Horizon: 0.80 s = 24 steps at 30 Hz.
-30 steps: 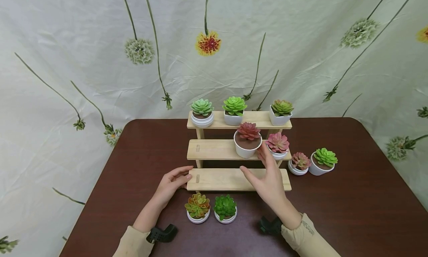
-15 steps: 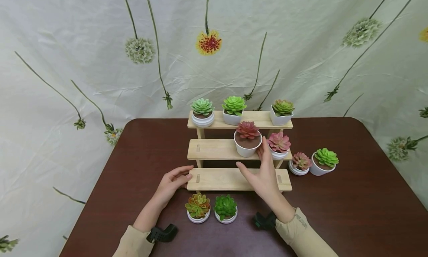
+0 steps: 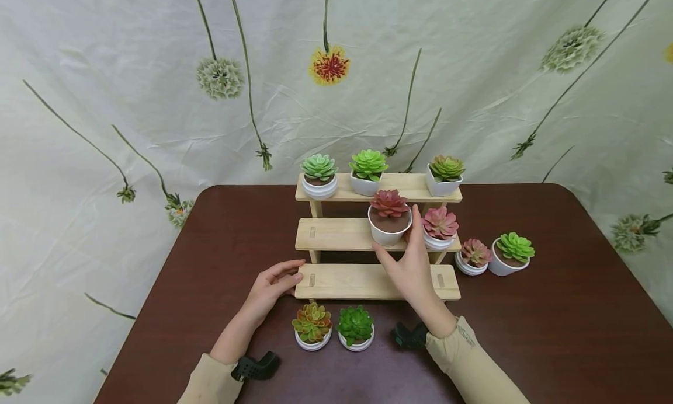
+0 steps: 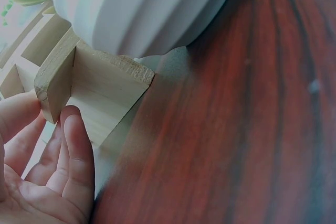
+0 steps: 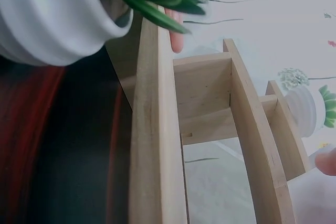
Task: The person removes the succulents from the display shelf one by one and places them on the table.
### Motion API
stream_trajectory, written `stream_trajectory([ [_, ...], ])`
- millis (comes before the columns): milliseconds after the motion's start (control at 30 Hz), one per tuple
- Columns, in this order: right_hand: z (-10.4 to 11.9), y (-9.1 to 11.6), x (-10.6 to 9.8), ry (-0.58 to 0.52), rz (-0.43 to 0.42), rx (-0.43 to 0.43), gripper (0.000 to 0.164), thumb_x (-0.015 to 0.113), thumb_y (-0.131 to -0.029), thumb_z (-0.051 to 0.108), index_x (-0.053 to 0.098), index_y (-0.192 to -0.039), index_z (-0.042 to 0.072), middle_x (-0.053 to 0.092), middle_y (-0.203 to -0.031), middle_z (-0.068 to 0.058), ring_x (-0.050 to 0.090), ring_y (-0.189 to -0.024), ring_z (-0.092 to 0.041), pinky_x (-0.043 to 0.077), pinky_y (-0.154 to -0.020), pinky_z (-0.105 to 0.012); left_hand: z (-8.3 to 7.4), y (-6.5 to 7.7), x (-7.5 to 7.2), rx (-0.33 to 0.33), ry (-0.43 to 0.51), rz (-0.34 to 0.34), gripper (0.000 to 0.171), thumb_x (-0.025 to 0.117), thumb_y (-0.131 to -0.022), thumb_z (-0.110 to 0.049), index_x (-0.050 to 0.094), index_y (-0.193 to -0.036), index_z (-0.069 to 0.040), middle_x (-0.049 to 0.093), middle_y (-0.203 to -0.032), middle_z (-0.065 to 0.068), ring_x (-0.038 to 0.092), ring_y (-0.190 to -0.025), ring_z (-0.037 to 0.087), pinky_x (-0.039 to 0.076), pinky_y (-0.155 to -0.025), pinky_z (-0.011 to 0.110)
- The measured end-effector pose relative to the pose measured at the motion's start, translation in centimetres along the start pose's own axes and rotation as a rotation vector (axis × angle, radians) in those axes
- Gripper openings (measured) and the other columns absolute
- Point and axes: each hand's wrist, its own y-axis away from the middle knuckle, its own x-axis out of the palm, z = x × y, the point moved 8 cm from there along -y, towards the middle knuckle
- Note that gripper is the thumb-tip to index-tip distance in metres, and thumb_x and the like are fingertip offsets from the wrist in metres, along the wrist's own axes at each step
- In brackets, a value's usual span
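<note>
Thumb and fingers of your left hand (image 3: 269,288) pinch the left end of the bottom shelf (image 3: 347,281) on the wooden stand (image 3: 326,233); from the left wrist you see them on both sides of the board. Your right hand (image 3: 413,272) is spread wide, its straight fingers along the right side of a white pot (image 3: 386,236) that bears a red plant (image 3: 389,204). Your thumb lies near the pot's base, though you cannot tell whether it touches. That pot is upright at the middle shelf, right of centre; whether its base rests fully on the board is unclear.

Just beside your fingers, a pink plant (image 3: 440,220) stands at the same shelf's right end. Above, you have a pale green plant (image 3: 319,166), a bright green plant (image 3: 369,163) and a red-tipped plant (image 3: 446,167). On the table (image 3: 236,234), an orange-green plant (image 3: 312,321) and a dark green plant (image 3: 355,323) stand before you; a small pink plant (image 3: 475,252) and a light green plant (image 3: 515,247) stand right of the stand.
</note>
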Motion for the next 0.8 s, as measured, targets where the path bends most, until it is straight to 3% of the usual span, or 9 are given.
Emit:
stream_trajectory([
  [300, -1.6, -0.3, 0.1, 0.052, -0.056, -0.046, 0.089, 0.073, -0.082, 0.008, 0.013, -0.146, -0.006, 0.024, -0.145, -0.028, 0.032, -0.132, -0.031, 0.032, -0.104, -0.042, -0.1, -0.1, 0.1, 0.005, 0.009, 0.006, 0.041, 0.065, -0.090, -0.015, 0.056, -0.126, 0.001, 0.059, -0.116, 0.018, 0.062, -0.085, 0.015, 0.053, -0.069, 0.029],
  [633, -2.2, -0.1, 0.0, -0.060, -0.057, 0.001, 0.089, 0.078, -0.078, 0.010, 0.021, -0.146, -0.002, 0.032, -0.142, -0.024, 0.041, -0.127, -0.031, 0.036, -0.101, -0.039, -0.1, 0.0, 0.0, 0.007, 0.008, 0.008, 0.043, 0.064, -0.090, -0.014, 0.055, -0.127, 0.004, 0.059, -0.117, 0.020, 0.062, -0.086, 0.014, 0.053, -0.069, 0.028],
  [800, -2.3, 0.2, -0.1, -0.065, -0.070, 0.002, 0.088, 0.081, -0.073, 0.008, 0.030, -0.143, -0.003, 0.041, -0.135, -0.020, 0.050, -0.118, -0.027, 0.042, -0.095, -0.026, -0.1, 0.0, 0.1, 0.009, 0.009, 0.008, 0.043, 0.064, -0.090, -0.014, 0.054, -0.127, 0.004, 0.059, -0.116, 0.020, 0.062, -0.086, 0.014, 0.053, -0.069, 0.028],
])
